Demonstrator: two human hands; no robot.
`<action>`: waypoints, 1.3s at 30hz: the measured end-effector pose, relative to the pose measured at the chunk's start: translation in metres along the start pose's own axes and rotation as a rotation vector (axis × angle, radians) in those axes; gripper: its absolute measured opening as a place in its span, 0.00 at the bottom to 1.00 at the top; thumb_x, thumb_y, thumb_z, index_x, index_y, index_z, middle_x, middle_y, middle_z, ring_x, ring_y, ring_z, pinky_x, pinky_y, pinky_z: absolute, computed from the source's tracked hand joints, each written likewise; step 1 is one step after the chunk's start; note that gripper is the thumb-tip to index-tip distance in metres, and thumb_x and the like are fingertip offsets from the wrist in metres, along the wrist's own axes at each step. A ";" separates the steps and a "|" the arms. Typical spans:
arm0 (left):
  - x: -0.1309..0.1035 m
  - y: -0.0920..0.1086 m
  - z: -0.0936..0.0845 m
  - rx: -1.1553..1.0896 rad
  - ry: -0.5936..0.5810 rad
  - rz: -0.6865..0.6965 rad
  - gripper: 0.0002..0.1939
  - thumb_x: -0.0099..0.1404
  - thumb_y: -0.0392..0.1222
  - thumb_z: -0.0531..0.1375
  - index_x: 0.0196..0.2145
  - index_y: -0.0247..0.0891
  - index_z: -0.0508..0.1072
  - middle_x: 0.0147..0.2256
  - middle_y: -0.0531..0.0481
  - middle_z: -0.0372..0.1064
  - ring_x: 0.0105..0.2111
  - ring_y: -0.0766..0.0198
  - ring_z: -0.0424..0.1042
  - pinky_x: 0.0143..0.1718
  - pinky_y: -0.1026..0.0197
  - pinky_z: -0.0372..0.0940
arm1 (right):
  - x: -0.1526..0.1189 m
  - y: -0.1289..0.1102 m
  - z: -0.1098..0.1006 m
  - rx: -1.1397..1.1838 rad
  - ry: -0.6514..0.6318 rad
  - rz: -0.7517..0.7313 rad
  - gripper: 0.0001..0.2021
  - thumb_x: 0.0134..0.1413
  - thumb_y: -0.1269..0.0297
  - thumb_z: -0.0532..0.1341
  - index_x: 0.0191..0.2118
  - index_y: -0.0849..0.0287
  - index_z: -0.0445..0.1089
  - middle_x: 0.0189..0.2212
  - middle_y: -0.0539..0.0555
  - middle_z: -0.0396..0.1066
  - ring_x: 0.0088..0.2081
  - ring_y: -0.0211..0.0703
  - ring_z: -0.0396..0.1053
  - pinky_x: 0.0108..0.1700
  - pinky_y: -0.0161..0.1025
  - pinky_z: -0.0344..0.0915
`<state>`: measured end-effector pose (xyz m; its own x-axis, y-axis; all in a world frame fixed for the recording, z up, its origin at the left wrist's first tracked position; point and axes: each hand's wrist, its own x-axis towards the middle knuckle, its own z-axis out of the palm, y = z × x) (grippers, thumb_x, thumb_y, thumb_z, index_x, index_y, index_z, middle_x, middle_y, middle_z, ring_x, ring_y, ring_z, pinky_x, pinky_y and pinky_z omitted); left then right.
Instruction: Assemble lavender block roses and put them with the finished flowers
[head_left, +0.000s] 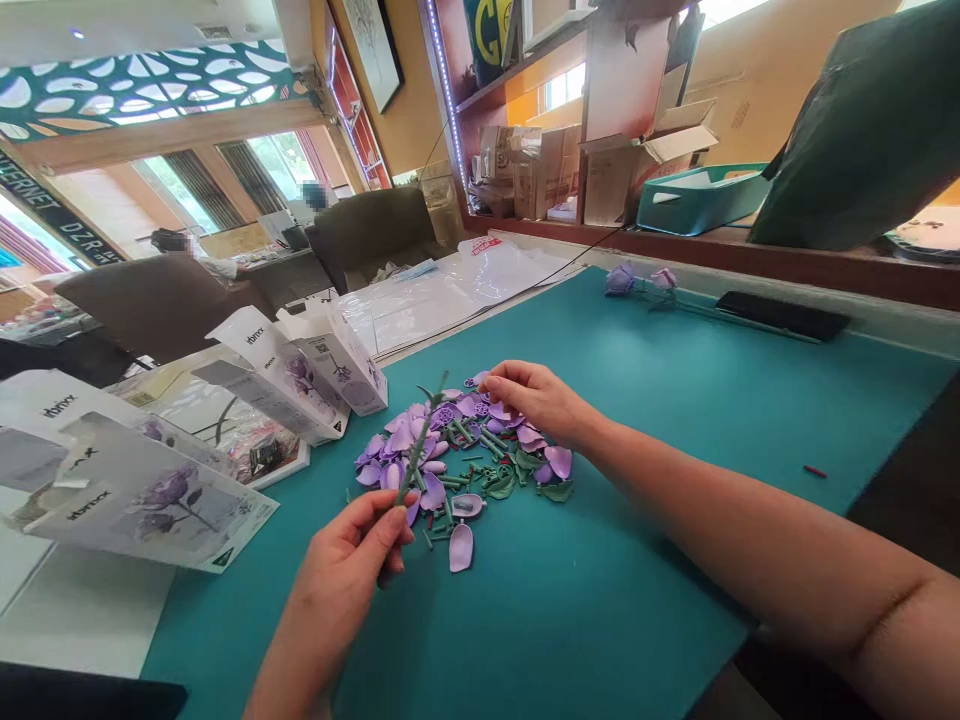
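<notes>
My left hand (360, 550) pinches the lower end of a green stem (420, 440), which stands tilted upward in front of the pile. At the far right side of the pile, my right hand (525, 395) has its fingertips pressed together over the purple pieces; what they hold, if anything, is too small to name. The pile holds purple petals (431, 490), green leaves (556, 491) and short green tubes. One pale pink petal (461, 548) lies at the pile's near edge on the green mat (525, 620).
Printed white boxes (202, 510) stand at the left. Two assembled flowers (621, 280) and a black object (784, 315) lie at the back right. A small red rod (815, 471) rests on the right. Shelves and a teal basket (701, 203) are behind; people sit far back.
</notes>
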<state>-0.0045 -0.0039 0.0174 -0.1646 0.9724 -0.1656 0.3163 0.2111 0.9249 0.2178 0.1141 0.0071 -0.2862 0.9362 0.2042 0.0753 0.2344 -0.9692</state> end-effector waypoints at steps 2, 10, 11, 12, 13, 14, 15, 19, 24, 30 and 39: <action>-0.001 0.001 0.000 -0.139 0.028 -0.018 0.19 0.51 0.52 0.64 0.36 0.36 0.73 0.22 0.56 0.66 0.18 0.70 0.62 0.19 0.67 0.56 | 0.001 0.002 -0.001 -0.040 -0.023 -0.002 0.10 0.54 0.59 0.57 0.32 0.61 0.69 0.24 0.47 0.63 0.25 0.33 0.57 0.27 0.32 0.55; -0.001 0.007 0.006 -0.385 0.096 -0.045 0.20 0.46 0.50 0.69 0.34 0.37 0.74 0.20 0.57 0.67 0.18 0.72 0.61 0.19 0.69 0.57 | -0.006 0.006 0.010 -0.568 -0.238 -0.212 0.08 0.54 0.74 0.57 0.33 0.60 0.73 0.31 0.51 0.72 0.34 0.38 0.67 0.36 0.34 0.58; -0.001 0.007 0.006 -0.393 0.100 -0.050 0.20 0.46 0.50 0.69 0.34 0.37 0.74 0.20 0.57 0.67 0.18 0.72 0.61 0.19 0.69 0.57 | -0.007 0.008 0.011 -0.630 -0.264 -0.248 0.09 0.55 0.74 0.56 0.34 0.60 0.74 0.33 0.52 0.73 0.36 0.39 0.67 0.38 0.35 0.59; -0.001 0.006 0.007 -0.399 0.103 -0.053 0.19 0.47 0.50 0.69 0.34 0.37 0.74 0.20 0.57 0.67 0.18 0.72 0.61 0.20 0.69 0.57 | -0.008 0.010 0.012 -0.685 -0.287 -0.279 0.09 0.55 0.74 0.56 0.35 0.60 0.74 0.35 0.53 0.73 0.37 0.40 0.67 0.38 0.35 0.59; 0.000 0.006 0.007 -0.402 0.105 -0.054 0.19 0.47 0.50 0.68 0.34 0.37 0.74 0.20 0.57 0.67 0.19 0.72 0.61 0.20 0.69 0.57 | -0.008 0.013 0.013 -0.732 -0.304 -0.304 0.09 0.56 0.73 0.56 0.37 0.60 0.75 0.36 0.54 0.73 0.38 0.41 0.67 0.39 0.36 0.59; 0.000 0.005 0.008 -0.404 0.104 -0.054 0.18 0.47 0.50 0.68 0.34 0.37 0.74 0.20 0.57 0.67 0.19 0.72 0.62 0.20 0.69 0.57 | -0.008 0.015 0.013 -0.772 -0.320 -0.321 0.10 0.56 0.73 0.56 0.37 0.60 0.75 0.36 0.55 0.73 0.38 0.41 0.67 0.39 0.36 0.59; 0.000 0.004 0.008 -0.405 0.103 -0.052 0.18 0.48 0.49 0.68 0.34 0.37 0.74 0.20 0.57 0.67 0.19 0.72 0.62 0.20 0.69 0.58 | -0.009 0.018 0.014 -0.805 -0.338 -0.330 0.10 0.56 0.73 0.57 0.38 0.60 0.75 0.36 0.55 0.73 0.38 0.42 0.67 0.39 0.36 0.59; 0.001 0.002 0.007 -0.402 0.095 -0.055 0.17 0.48 0.49 0.68 0.33 0.37 0.74 0.21 0.57 0.68 0.19 0.72 0.62 0.20 0.68 0.58 | -0.009 0.027 0.013 -0.911 -0.414 -0.337 0.10 0.54 0.74 0.57 0.38 0.59 0.75 0.36 0.56 0.72 0.37 0.42 0.66 0.39 0.37 0.58; 0.002 0.000 0.006 -0.395 0.092 -0.054 0.18 0.49 0.50 0.67 0.35 0.37 0.74 0.21 0.57 0.68 0.19 0.72 0.62 0.21 0.68 0.58 | -0.009 0.030 0.012 -1.000 -0.473 -0.300 0.12 0.54 0.75 0.56 0.40 0.59 0.75 0.36 0.56 0.72 0.37 0.44 0.66 0.37 0.37 0.56; 0.003 -0.002 0.005 -0.408 0.091 -0.072 0.17 0.49 0.50 0.67 0.33 0.38 0.72 0.21 0.57 0.69 0.19 0.71 0.63 0.21 0.67 0.58 | -0.007 0.030 0.017 -1.126 -0.475 -0.279 0.09 0.56 0.68 0.57 0.36 0.60 0.75 0.35 0.57 0.71 0.35 0.43 0.65 0.34 0.37 0.54; 0.004 -0.005 0.009 -0.259 0.076 -0.021 0.18 0.51 0.51 0.65 0.36 0.37 0.71 0.21 0.57 0.68 0.18 0.72 0.59 0.19 0.67 0.52 | -0.007 0.031 0.030 -1.302 -0.472 -0.306 0.10 0.54 0.70 0.55 0.32 0.63 0.74 0.32 0.58 0.72 0.33 0.44 0.65 0.33 0.38 0.54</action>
<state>0.0014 -0.0004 0.0093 -0.2413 0.9556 -0.1690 0.0643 0.1895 0.9798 0.1932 0.1069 -0.0288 -0.7194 0.6917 0.0643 0.6917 0.7217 -0.0252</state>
